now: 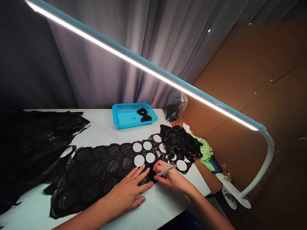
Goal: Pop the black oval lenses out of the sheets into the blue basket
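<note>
A black rubbery sheet (99, 167) with rows of round rings lies across the white table. Several of its circles show white; the others are covered by dark film. My left hand (131, 188) rests flat on the sheet's near edge, fingers spread. Just right of it, my right hand (169, 175) is closed around a slim silvery tool (166, 171), perhaps a craft knife or tweezers. The tool's working tip is hidden by my fingers. A tangled heap of black scraps (181, 143) lies on the right end of the sheet.
A blue perforated basket (115, 119) holds a few black ring pieces (146, 118). Larger black sheets (35, 147) cover the table's left side. To the right are a green cloth (205, 148), a clear bag (176, 105) with dark contents, and a clamp lamp (268, 156) arching overhead.
</note>
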Demonstrator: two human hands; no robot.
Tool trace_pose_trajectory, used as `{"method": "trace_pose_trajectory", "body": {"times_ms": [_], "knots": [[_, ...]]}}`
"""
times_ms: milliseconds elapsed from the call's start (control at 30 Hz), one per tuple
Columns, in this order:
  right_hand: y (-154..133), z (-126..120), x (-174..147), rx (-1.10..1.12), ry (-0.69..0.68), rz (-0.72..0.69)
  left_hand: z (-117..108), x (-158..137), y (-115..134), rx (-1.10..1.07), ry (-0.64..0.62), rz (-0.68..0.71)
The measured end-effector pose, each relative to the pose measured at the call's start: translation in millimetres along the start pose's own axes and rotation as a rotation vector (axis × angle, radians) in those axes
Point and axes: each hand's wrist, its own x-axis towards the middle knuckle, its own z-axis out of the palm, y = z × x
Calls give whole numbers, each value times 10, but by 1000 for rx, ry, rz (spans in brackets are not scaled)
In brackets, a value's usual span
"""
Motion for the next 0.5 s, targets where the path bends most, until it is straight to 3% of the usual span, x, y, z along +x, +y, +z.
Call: {"method": "trace_pose_trajectory", "body": {"times_ms": [500], "knots": [[-41, -16, 12, -9, 12, -7, -73, 16, 23, -7, -46, -18]]}}
